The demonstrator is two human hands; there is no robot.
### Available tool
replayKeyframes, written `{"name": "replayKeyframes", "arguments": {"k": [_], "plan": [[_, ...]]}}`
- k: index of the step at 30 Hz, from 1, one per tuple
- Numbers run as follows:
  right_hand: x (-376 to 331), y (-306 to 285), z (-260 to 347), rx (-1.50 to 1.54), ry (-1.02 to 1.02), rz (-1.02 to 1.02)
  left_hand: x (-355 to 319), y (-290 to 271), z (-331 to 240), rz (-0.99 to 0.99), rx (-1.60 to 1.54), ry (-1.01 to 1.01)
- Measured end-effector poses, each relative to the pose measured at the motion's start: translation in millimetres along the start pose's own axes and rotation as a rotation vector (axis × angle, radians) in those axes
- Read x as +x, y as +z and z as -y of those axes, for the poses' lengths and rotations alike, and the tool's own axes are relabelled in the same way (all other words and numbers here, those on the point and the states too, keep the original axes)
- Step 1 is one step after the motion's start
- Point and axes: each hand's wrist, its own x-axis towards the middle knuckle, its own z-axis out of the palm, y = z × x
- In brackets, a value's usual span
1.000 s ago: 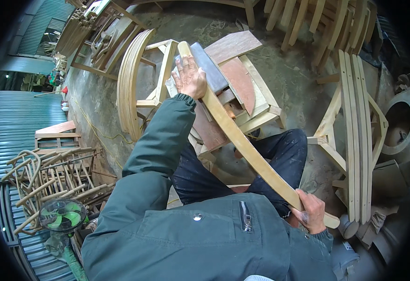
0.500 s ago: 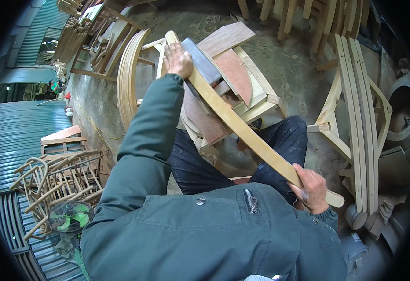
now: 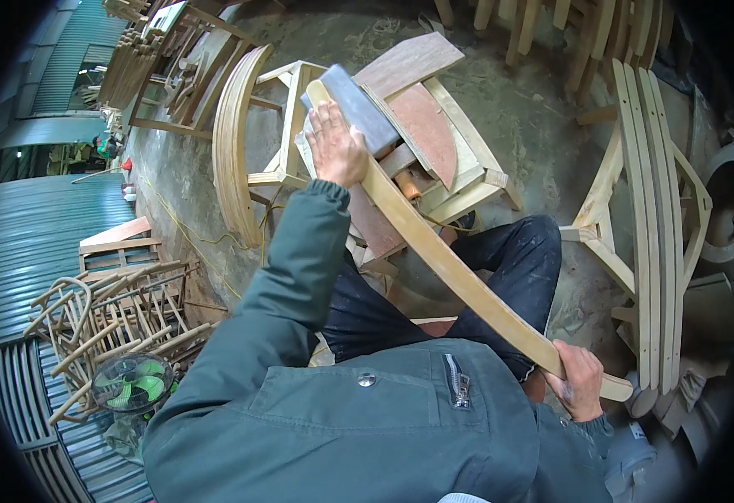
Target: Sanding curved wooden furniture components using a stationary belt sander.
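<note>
A long, slightly curved wooden slat (image 3: pixel 459 272) slants across my lap from far left to near right. Near its far end my left hand (image 3: pixel 336 149) lies over it, fingers laid along the wood and thumb at the side. Toward the near end, my right hand (image 3: pixel 579 379) is closed around the slat, with a short stub showing past it. Beneath and beside the far part is a grey flat-topped block (image 3: pixel 357 105) on a wooden stand (image 3: pixel 463 126). An orange roller-like part (image 3: pixel 409 184) shows in a gap beside the slat.
Bundled curved slats stand at left (image 3: pixel 237 142) and on a wooden trestle (image 3: pixel 606 243) at right. A green-bladed fan (image 3: pixel 136 386) and a heap of wooden frames (image 3: pixel 120 323) are at lower left. A yellow cord (image 3: pixel 191 239) crosses the floor.
Both hands have moved nearer and to the right, and the slat has slid the same way along its length. More of the grey block shows at the far end.
</note>
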Motion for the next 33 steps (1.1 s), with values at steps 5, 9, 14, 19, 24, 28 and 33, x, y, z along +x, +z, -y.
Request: {"name": "replayKeyframes", "arguments": {"k": [5,9,14,19,24,28,33], "plan": [[44,7,18,-0.016,-0.048,-0.047,64,6,54,-0.091,-0.051,0.059],[36,15,12,0.002,-0.095,-0.083,63,8,52,-0.055,-0.023,0.069],[-43,3,-15,0.007,-0.054,-0.006,-27,6,-20,-0.038,-0.016,0.036],[-45,1,-7,0.013,-0.004,0.064,-31,8,-27,-0.040,-0.043,0.045],[8,16,9,0.023,-0.042,-0.003,30,7,14,-0.063,-0.061,0.069],[51,25,24,-0.040,-0.115,-0.072,77,8,49,-0.113,-0.079,0.106],[99,40,50,-0.115,-0.146,-0.077,145,9,86,-0.151,-0.093,0.147]]}}
